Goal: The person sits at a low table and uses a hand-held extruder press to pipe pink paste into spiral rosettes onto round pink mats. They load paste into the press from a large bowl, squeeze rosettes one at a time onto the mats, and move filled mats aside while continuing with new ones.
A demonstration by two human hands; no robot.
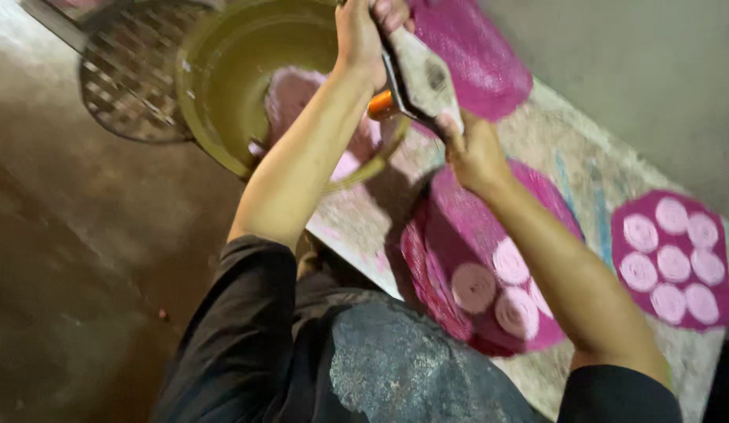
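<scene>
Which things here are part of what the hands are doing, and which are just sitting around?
In use:
left hand and right hand gripping the press tool
stack of pink mats with coils, under the tool
basin of pink dough

Lying about:
filled pink mat
round woven tray
bare pink mat

I see my left hand and right hand gripping a dough-caked press beside the olive basin, above a pink tray of spirals.
</scene>
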